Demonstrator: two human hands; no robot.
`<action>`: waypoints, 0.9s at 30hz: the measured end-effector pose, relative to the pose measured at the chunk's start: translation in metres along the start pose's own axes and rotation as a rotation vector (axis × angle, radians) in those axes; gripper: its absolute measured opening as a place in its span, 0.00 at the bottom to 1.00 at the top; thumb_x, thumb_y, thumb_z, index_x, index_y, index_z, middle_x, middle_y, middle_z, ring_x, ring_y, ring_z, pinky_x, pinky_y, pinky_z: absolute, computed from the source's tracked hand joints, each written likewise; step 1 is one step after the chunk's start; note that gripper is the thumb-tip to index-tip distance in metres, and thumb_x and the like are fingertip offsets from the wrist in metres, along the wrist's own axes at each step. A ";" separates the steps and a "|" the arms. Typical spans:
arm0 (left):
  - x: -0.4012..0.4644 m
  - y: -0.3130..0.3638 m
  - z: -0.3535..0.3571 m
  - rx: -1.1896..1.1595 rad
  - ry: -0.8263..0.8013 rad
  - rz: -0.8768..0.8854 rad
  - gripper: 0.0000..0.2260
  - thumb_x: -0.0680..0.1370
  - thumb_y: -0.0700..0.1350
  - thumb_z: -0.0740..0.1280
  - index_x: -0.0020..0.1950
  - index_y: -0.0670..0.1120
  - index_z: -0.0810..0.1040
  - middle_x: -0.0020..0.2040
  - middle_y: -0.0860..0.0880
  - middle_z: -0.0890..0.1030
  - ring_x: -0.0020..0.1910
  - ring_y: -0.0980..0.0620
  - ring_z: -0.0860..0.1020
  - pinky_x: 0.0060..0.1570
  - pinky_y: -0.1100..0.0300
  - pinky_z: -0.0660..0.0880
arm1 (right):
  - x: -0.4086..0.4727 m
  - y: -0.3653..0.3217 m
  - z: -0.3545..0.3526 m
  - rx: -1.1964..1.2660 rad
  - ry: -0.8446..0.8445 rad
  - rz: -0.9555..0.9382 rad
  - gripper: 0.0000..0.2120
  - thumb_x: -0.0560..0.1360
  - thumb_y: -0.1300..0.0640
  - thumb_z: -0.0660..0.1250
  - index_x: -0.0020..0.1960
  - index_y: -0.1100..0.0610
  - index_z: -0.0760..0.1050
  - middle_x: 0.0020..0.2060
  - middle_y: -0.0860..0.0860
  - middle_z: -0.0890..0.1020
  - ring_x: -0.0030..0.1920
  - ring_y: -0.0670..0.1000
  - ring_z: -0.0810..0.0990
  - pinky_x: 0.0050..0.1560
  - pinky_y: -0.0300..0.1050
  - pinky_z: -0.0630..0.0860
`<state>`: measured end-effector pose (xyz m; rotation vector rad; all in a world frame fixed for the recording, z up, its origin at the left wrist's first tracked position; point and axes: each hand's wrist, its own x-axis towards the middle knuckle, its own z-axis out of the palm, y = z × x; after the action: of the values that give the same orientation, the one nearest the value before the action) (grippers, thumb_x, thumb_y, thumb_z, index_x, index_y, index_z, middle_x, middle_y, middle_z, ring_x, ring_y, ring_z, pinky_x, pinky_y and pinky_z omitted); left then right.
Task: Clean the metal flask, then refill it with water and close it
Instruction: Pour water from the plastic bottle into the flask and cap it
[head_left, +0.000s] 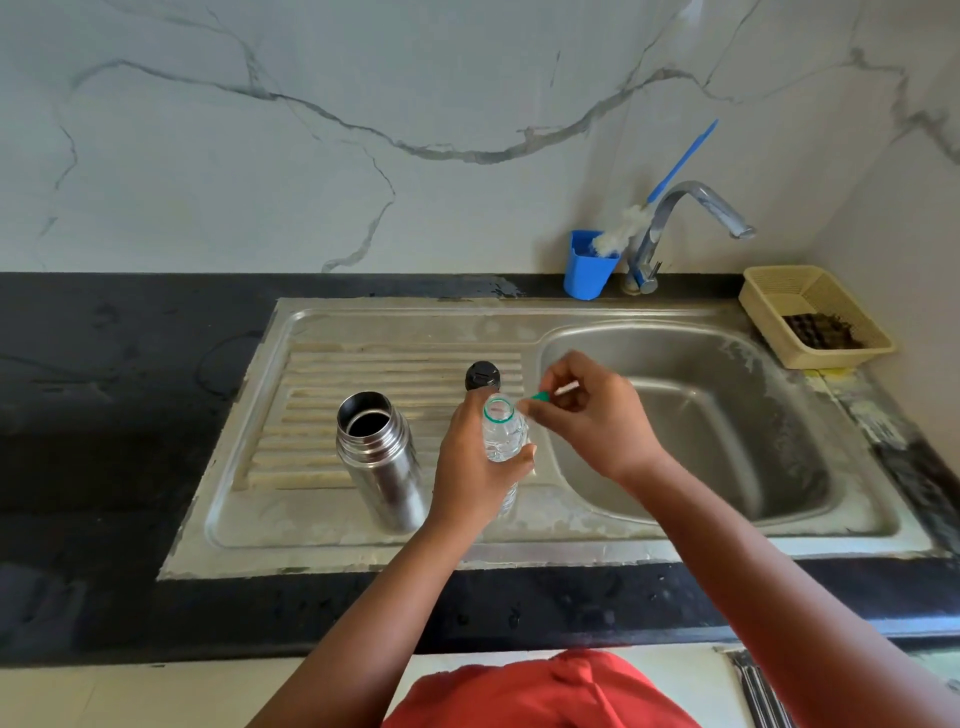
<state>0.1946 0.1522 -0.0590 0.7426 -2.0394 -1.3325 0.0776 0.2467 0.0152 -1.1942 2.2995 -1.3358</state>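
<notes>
Flask (382, 457) open; left hand (478, 467) holds uncapped bottle (503, 436).

Flask (382, 462) left of bottle (503, 441)

The left hand (480, 467) covers most of the clear plastic bottle (501, 431), so its lower body and base stay hidden at centre frame. The green cap (541, 396) shows only as a sliver between the fingers of the right hand (592, 415). The metal flask (379, 457) is dark inside; whatever it holds cannot be told. The dark mass in the cream basket (815, 312), at right, is too blurred to identify. A metal object at the lower right corner is cut off.
</notes>
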 end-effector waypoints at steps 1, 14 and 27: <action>0.000 0.001 0.000 0.000 0.008 0.002 0.25 0.67 0.40 0.76 0.59 0.54 0.70 0.50 0.52 0.79 0.49 0.53 0.78 0.49 0.62 0.73 | -0.005 0.015 0.006 -0.007 0.020 0.108 0.11 0.69 0.54 0.78 0.40 0.55 0.75 0.32 0.46 0.80 0.31 0.41 0.76 0.35 0.33 0.72; -0.002 0.006 -0.002 0.087 0.019 0.053 0.25 0.68 0.41 0.77 0.56 0.57 0.69 0.50 0.55 0.77 0.49 0.56 0.76 0.49 0.68 0.70 | -0.058 0.106 0.065 -0.290 -0.279 0.214 0.08 0.71 0.61 0.74 0.49 0.54 0.81 0.47 0.49 0.85 0.44 0.48 0.81 0.49 0.45 0.79; -0.006 0.003 -0.002 0.119 0.043 0.042 0.30 0.67 0.46 0.80 0.63 0.57 0.68 0.56 0.56 0.77 0.56 0.57 0.77 0.56 0.59 0.75 | -0.031 0.072 0.075 0.172 -0.367 0.198 0.39 0.63 0.54 0.82 0.68 0.45 0.66 0.59 0.42 0.79 0.58 0.37 0.77 0.56 0.31 0.73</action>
<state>0.1995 0.1568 -0.0567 0.7693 -2.1024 -1.1700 0.1004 0.2413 -0.0910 -1.0267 1.9447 -1.1117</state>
